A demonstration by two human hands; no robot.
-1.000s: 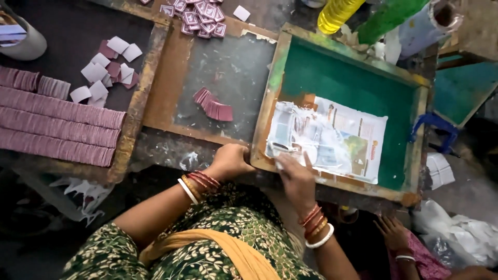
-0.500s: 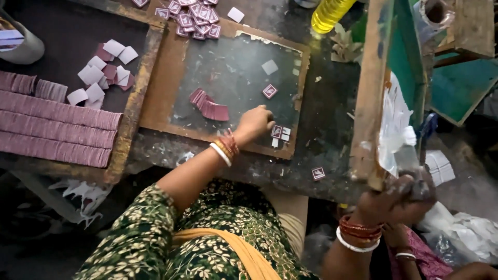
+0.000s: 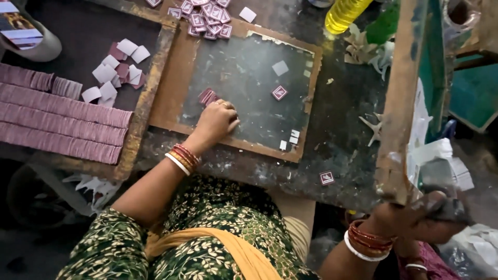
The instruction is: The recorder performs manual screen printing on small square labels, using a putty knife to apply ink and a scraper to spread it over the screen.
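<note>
left hand [image 3: 217,122] fingers curled on small maroon card stack [image 3: 207,96]; right hand [image 3: 423,218] gripping wooden screen frame [image 3: 397,103].

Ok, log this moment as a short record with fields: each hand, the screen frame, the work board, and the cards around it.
left hand: resting on a small stack of maroon cards on the dark glass board
right hand: gripping the lower corner of the wooden screen frame
screen frame: tilted up on edge, green mesh facing right
single printed card: lying alone on the board
loose printed cards: heaped above the board
card rows: packed in the tray at left
yellow bottle: top edge
</note>
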